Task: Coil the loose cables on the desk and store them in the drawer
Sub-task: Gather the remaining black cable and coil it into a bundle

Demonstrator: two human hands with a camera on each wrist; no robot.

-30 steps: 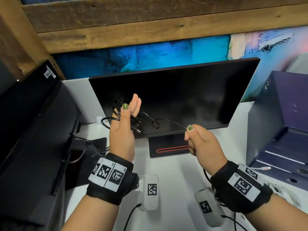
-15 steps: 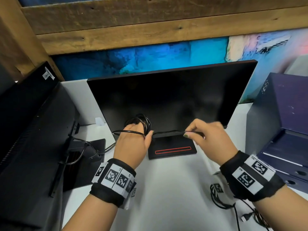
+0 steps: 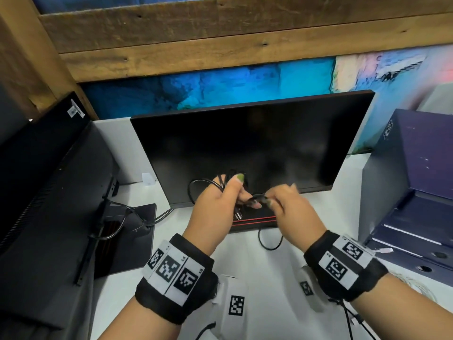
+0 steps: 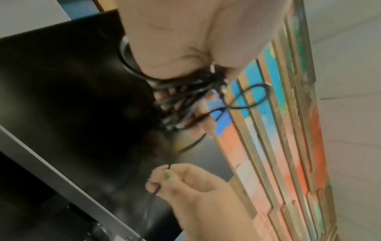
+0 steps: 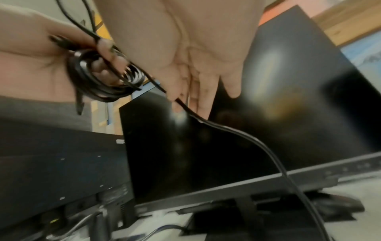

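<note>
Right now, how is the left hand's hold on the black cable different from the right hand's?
The left hand grips a bundle of wound loops of the black cable, fingers curled round them; the right hand pinches only a single strand between fingertips. The left hand's part is coiled; the part past the right hand trails loose down toward the desk. Both hold the same cable, close together in front of the monitor.

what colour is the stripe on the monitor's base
Red, a thin stripe across the black base; clearest in the head view.

Monitor (image 3: 245, 143) at desk (image 3: 269, 303) ctr, 2nd screen (image 3: 49, 180) to L, box (image 3: 416, 180) to R.
</note>
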